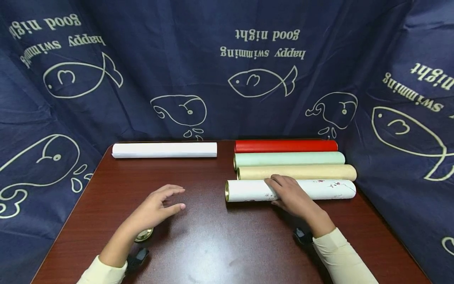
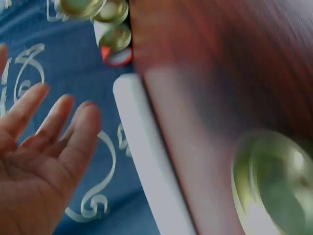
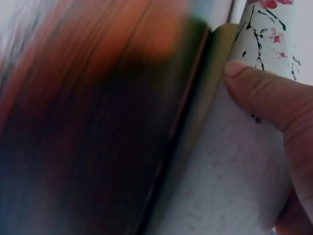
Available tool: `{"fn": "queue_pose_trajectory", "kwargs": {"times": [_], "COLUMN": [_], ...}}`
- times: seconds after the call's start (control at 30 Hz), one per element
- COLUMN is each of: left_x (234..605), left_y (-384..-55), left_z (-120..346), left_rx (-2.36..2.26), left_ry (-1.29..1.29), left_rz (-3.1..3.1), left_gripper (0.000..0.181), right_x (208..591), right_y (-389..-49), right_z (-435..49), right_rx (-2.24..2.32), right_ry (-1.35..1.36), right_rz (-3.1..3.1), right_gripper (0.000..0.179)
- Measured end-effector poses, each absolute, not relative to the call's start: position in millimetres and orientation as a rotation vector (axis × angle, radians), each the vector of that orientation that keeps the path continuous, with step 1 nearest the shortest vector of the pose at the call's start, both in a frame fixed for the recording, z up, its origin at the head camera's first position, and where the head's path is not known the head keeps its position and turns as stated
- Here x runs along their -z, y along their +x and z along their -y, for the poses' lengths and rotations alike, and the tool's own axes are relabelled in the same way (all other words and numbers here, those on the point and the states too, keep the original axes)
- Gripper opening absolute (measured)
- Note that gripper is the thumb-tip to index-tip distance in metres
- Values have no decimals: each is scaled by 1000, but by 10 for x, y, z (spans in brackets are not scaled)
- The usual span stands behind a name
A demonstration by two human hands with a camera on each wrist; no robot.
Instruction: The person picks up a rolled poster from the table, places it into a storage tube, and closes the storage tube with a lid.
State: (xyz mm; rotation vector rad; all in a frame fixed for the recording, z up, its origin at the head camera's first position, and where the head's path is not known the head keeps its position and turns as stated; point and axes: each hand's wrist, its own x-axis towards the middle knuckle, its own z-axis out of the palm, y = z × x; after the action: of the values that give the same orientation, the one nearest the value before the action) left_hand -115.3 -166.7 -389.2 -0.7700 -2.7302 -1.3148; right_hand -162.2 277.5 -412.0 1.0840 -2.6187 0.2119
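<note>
My right hand [image 1: 292, 197] grips a white paper tube [image 1: 248, 191] printed with red blossoms and dark branches, thumb on the near side and fingers over the top. A gold rim shows at the tube's left end. In the right wrist view, the thumb [image 3: 264, 90] lies across the blossom print. My left hand [image 1: 156, 209] hovers over the table's left half, fingers spread and holding nothing. Partly hidden beneath the left wrist is a round gold lid [image 1: 143, 235], which looms large and blurred in the left wrist view.
Behind the gripped tube lie a cream tube [image 1: 298, 172], a pale green tube [image 1: 289, 158] and a red tube [image 1: 285, 146], stacked back in parallel. A white paper roll [image 1: 164, 150] lies at the back left. Dark blue cloth [image 1: 213, 51] hangs around the brown table [image 1: 198, 236].
</note>
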Motion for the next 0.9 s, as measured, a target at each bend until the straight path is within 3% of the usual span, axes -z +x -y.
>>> {"fn": "queue_pose_trajectory", "kwargs": {"times": [0.37,0.9], "left_x": [3634,3668], "left_y": [-934,-965], "left_z": [2358,2582], "left_rx": [1211,1225], "left_ry": [-565,-507], "left_rz": [2829,2886], "left_gripper": [40,38], "right_x": [4148,4334], "right_y": [-1993,-2360], "right_z": [-2936,-3171], "right_rx": [-216,-311], "right_ry": [1053,993], "right_rz": [2643,2654], "right_gripper": [75,76]}}
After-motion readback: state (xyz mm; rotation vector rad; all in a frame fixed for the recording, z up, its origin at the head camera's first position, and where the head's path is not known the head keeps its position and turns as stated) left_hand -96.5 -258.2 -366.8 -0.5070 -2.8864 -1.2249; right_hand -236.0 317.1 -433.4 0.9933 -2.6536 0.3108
